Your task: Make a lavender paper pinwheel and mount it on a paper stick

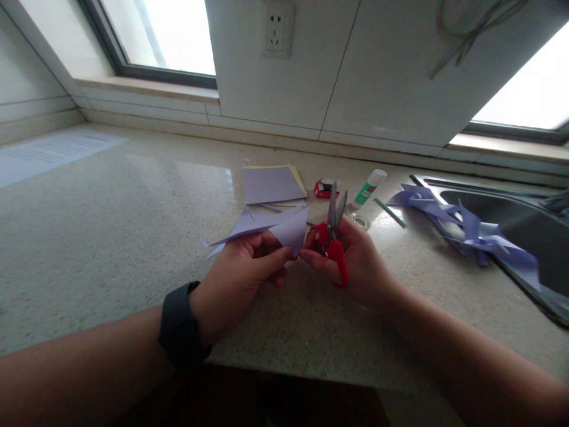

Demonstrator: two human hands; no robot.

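My left hand (242, 279) pinches a folded lilac paper piece (271, 228) above the speckled countertop (133, 213); a dark watch band sits on that wrist. My right hand (355, 261) grips red-handled scissors (334, 234), blades slightly apart and pointing up and away. The right fingertips also touch the paper's right corner, where both hands meet.
Behind the hands lie a stack of lilac and yellow paper sheets (272, 182), a small red object (326, 188), a glue bottle (370, 187), a tape roll (361, 222) and a green stick (390, 213). Lilac paper scraps (471, 228) drape over a sink edge (528, 284) at the right.
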